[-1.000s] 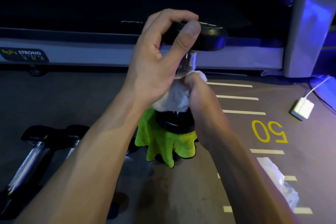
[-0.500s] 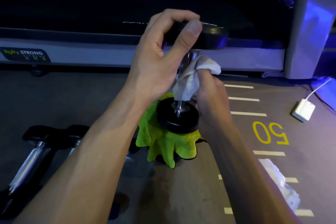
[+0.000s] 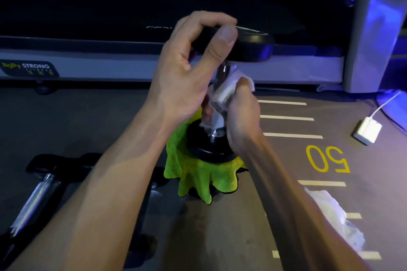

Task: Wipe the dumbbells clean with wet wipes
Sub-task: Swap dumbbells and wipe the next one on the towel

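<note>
Dumbbell (image 3: 248, 45) stands upright, centre frame, lower black plate resting on a lime-green microfibre cloth (image 3: 198, 180) draped over sth dark on the floor; what's under the cloth can't be made out. Chrome handle runs vertical btwn the two plates. Upper plate is round, black, glossy w/ blue light reflections.

Left hand (image 3: 189, 72): fingers and thumb curled over the near edge of the upper plate, pinching it top and bottom.

Right hand (image 3: 242, 116): closed round the handle w/ a white wet wipe (image 3: 224, 92) wrapped btwn palm and chrome; wipe bunches out above the fist, just below the upper plate.

Surroundings: a second dumbbell (image 3: 37, 196) lies on its side at lower left, chrome handle and black ends visible, partly hidden by the left forearm. Crumpled white wipes (image 3: 334, 211) lie on the floor lower right, beside the right forearm. Grey floor (image 3: 88, 121) carries white dash marks and a yellow "50". White power adapter (image 3: 368, 131) w/ cable at right edge. Treadmill (image 3: 132, 6) w/ "BODY STRONG" label spans the background, deck black, side rail grey.
</note>
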The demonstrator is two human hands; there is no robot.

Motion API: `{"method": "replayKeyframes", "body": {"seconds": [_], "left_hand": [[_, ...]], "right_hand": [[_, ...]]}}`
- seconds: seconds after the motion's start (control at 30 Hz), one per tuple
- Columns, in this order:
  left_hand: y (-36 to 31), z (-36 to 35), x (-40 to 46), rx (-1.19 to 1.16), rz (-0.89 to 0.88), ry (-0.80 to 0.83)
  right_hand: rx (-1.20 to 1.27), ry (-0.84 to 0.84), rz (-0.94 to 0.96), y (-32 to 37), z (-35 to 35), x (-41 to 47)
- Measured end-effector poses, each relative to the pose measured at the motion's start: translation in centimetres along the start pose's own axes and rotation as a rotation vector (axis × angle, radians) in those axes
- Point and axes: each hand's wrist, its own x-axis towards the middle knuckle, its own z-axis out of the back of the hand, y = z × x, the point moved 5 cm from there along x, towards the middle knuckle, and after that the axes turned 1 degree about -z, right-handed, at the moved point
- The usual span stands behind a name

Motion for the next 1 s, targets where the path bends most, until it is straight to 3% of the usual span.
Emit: {"method": "replayKeyframes", "body": {"seconds": [0.07,0.13,0.17,0.23,0.3,0.37,0.43,0.47,0.53,0.6,0.7,0.83,0.9,0.93,1.0], "left_hand": [[-0.3,-0.5,0.0,0.019,-0.03,-0.001],[-0.6,-0.8,0.1,0.044,-0.044,-0.015],[-0.6,-0.9,0.1,0.043,-0.041,-0.015],[-0.6,-1.0,0.1,0.026,-0.022,0.003],[-0.6,-1.2,0.0,0.01,-0.014,0.032],[-0.6,-1.1,0.1,0.0,-0.007,0.023],[-0.6,-1.1,0.2,-0.011,-0.012,0.007],[-0.5,-1.2,0.2,-0.011,-0.023,0.009],[-0.5,-1.2,0.2,0.0,-0.04,0.003],[-0.5,-1.3,0.1,-0.003,-0.041,-0.006],[-0.7,-1.5,0.2,0.015,-0.028,0.0],[-0.4,-1.4,0.2,-0.029,-0.004,-0.003],[-0.2,-1.4,0.4,-0.037,-0.009,-0.003],[-0.2,-1.3,0.5,-0.032,-0.014,-0.002],[-0.3,-1.5,0.6,-0.023,-0.026,0.012]], "right_hand": [[-0.047,-0.046,0.262,0.4,0.3,-1.4],[-0.071,0.029,0.416,1.0,0.0,-2.6],[-0.072,0.03,0.4,1.2,0.0,-2.5],[-0.034,0.007,0.194,1.3,0.4,-1.1],[0.027,0.151,-0.036,1.0,0.1,0.3],[0.061,0.223,-0.115,0.8,-0.5,0.4],[0.004,0.129,0.017,0.4,0.1,-0.1],[-0.102,0.043,0.176,0.4,0.8,-0.4],[-0.124,0.047,0.407,0.2,0.8,-1.0],[-0.069,0.11,0.347,0.9,0.3,-1.0],[-0.213,-0.034,0.205,2.5,0.9,-0.2],[-0.012,0.038,0.061,2.4,-0.4,0.2],[-0.059,-0.122,0.125,2.3,0.0,-0.4],[-0.125,-0.187,0.242,2.5,0.1,-1.0],[-0.21,-0.205,0.418,2.6,-0.2,-2.0]]}}
